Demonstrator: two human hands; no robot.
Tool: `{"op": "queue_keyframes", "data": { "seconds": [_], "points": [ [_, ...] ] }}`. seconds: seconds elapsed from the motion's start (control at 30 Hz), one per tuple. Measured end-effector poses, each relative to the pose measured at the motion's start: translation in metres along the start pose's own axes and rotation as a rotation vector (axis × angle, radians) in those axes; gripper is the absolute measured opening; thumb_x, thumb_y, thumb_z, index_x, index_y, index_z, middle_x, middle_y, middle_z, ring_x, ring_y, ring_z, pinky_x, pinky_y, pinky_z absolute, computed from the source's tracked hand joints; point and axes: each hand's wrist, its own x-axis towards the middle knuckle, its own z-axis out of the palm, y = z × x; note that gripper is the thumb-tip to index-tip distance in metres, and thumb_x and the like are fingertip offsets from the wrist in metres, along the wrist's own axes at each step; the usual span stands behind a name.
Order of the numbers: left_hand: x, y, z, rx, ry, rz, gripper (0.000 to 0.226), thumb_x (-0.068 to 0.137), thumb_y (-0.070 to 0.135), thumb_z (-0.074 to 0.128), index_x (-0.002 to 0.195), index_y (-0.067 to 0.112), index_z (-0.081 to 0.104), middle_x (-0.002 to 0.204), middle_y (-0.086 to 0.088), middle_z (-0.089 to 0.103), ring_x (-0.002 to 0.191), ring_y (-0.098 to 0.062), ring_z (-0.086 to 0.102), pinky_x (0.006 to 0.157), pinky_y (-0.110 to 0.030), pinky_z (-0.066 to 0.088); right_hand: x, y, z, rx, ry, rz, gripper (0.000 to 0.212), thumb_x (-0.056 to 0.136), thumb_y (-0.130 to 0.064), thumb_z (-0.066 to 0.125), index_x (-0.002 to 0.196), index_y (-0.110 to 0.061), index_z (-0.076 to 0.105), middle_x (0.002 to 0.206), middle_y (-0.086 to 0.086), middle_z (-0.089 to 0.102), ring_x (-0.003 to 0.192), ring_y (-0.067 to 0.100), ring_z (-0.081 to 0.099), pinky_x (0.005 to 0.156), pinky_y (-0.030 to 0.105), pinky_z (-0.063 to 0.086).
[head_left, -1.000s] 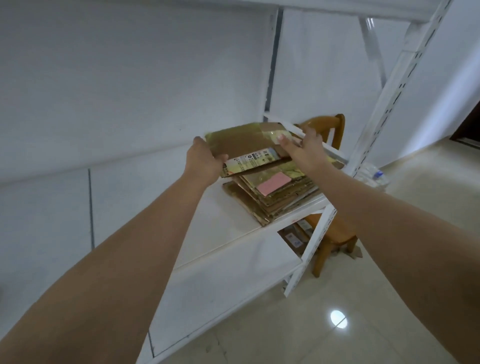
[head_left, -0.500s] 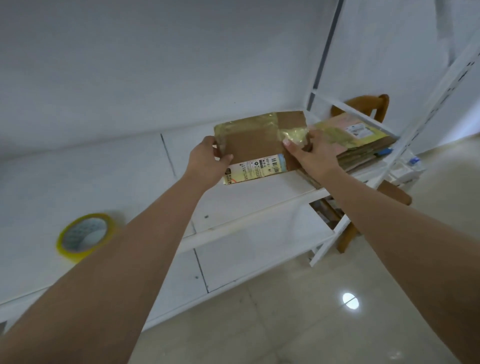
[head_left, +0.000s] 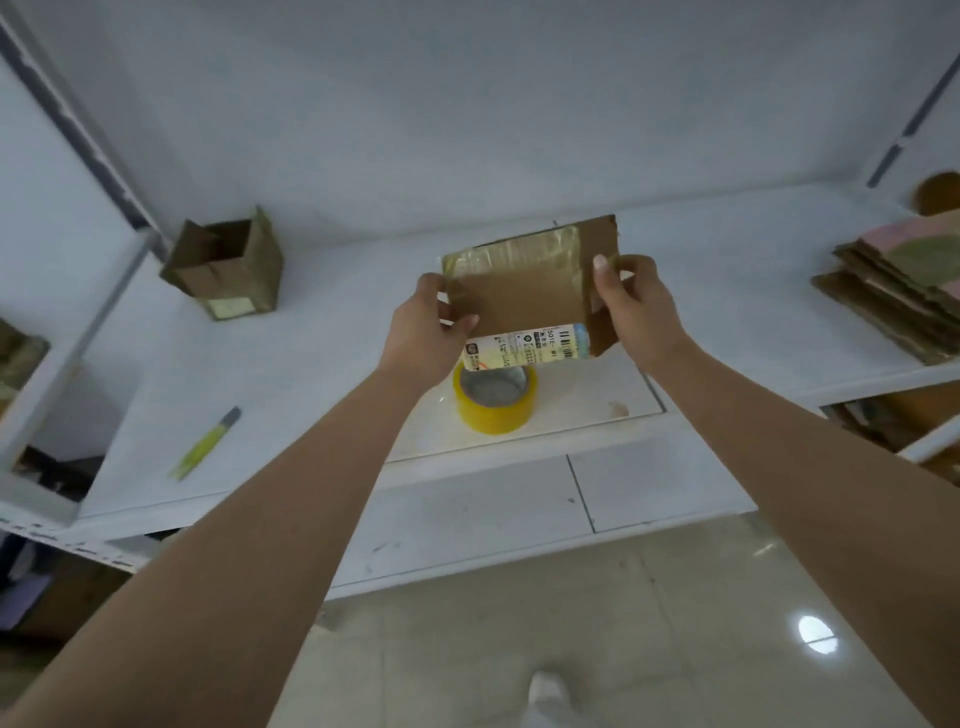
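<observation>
Hands: left (head_left: 423, 332), right (head_left: 636, 312), both gripping one flattened carton (head_left: 524, 291); one tape roll (head_left: 493, 397) below.

Matt brown cardboard box (head_left: 524, 296), glossy tape patches.

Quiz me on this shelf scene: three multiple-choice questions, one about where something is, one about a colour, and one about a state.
1. Where does the open box stand?
A. at the back left of the shelf
B. on the floor
C. on a chair

2. What colour is the tape roll?
A. red
B. yellow
C. black

3. How is the flattened carton held?
A. gripped by the left hand and the right hand
B. pinched by one hand only
C. lying loose, untouched

Answers:
1 A, it stands on the shelf board near the left post.
2 B, its outer band is plainly yellow.
3 A, a hand grips each side edge, holding the carton above the tape roll.
</observation>
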Motion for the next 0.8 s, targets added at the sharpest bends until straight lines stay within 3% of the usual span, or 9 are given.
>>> {"op": "queue_keyframes", "data": {
  "seconds": [0.07,0.13,0.27,0.37,0.43,0.5,0.63,0.7,0.8],
  "points": [
    [0.006,-0.015,-0.014,-0.023,0.027,-0.003,0.035,0.089,0.016,0.066,0.12,0.013,0.049,0.093,0.003,0.06,0.076,-0.014,0.058,0.052,-0.005,0.038,0.006,-0.012,0.019,0.031,-0.035,-0.022,0.052,0.095,-0.062,0.041,0.128,-0.023,0.043,0.092,-0.015,0.058,0.085,-0.003,0.057,0.065,0.011,0.041],
    [0.014,-0.027,-0.028,-0.051,0.055,-0.003,0.031,0.09,0.016,0.065,0.116,0.016,0.049,0.091,0.005,0.06,0.077,-0.014,0.058,0.051,-0.004,0.038,0.015,-0.022,0.039,0.058,-0.06,-0.036,0.052,0.094,-0.066,0.035,0.129,-0.028,0.043,0.096,-0.016,0.058,0.092,0.007,0.06,0.077,0.024,0.044],
    [0.025,-0.049,-0.061,-0.14,0.067,-0.05,0.015,0.095,0.018,0.055,0.105,0.027,0.047,0.089,0.01,0.063,0.085,-0.017,0.065,0.066,-0.025,0.052,0.031,-0.051,0.09,0.185,-0.134,-0.034,0.053,0.095,-0.064,0.029,0.122,-0.022,0.047,0.106,-0.002,0.065,0.102,0.018,0.063,0.093,0.043,0.049],
    [0.028,-0.07,-0.093,-0.416,0.111,-0.191,0.018,0.097,0.016,0.041,0.094,0.025,0.056,0.095,0.004,0.068,0.097,-0.017,0.066,0.081,-0.04,0.056,0.031,-0.075,0.132,0.325,-0.248,0.02,0.07,0.088,-0.07,0.03,0.126,-0.014,0.049,0.115,0.007,0.064,0.108,0.022,0.062,0.1,0.05,0.047],
    [0.027,-0.086,-0.112,-0.597,0.122,-0.296,0.021,0.102,0.024,0.041,0.095,0.021,0.061,0.104,0.0,0.069,0.106,-0.016,0.064,0.087,-0.044,0.056,0.026,-0.085,0.159,0.428,-0.319,0.096,0.087,0.075,-0.077,0.033,0.125,-0.008,0.053,0.118,0.016,0.064,0.111,0.028,0.062,0.101,0.051,0.046],
    [0.029,-0.101,-0.123,-0.749,0.076,-0.383,0.025,0.102,0.036,0.044,0.104,0.018,0.061,0.106,-0.004,0.07,0.105,-0.019,0.066,0.082,-0.043,0.058,0.018,-0.09,0.183,0.5,-0.34,0.171,0.091,0.07,-0.077,0.035,0.123,-0.006,0.055,0.121,0.021,0.062,0.114,0.033,0.06,0.103,0.052,0.044],
    [0.031,-0.13,-0.128,-0.866,-0.015,-0.431,0.022,0.099,0.035,0.052,0.105,0.014,0.055,0.1,-0.008,0.066,0.089,-0.022,0.068,0.068,-0.037,0.058,-0.003,-0.086,0.219,0.594,-0.309,0.248,0.072,0.096,-0.059,0.033,0.129,0.003,0.047,0.124,0.029,0.054,0.116,0.038,0.057,0.104,0.057,0.042],
    [0.03,-0.146,-0.136,-0.892,-0.051,-0.411,0.019,0.098,0.033,0.054,0.107,0.016,0.053,0.102,-0.005,0.064,0.083,-0.017,0.069,0.066,-0.033,0.056,-0.015,-0.083,0.231,0.674,-0.298,0.249,0.066,0.103,-0.049,0.026,0.13,0.008,0.047,0.115,0.024,0.057,0.106,0.034,0.059,0.097,0.051,0.05],
    [0.027,-0.171,-0.149,-0.9,-0.139,-0.337,0.017,0.099,0.028,0.052,0.114,0.022,0.059,0.098,0.001,0.07,0.08,-0.012,0.071,0.067,-0.029,0.057,-0.037,-0.08,0.248,0.806,-0.393,0.28,0.063,0.1,-0.054,0.025,0.104,-0.017,0.076,0.101,0.011,0.074,0.092,0.022,0.071,0.072,0.031,0.058]
  ]
}}
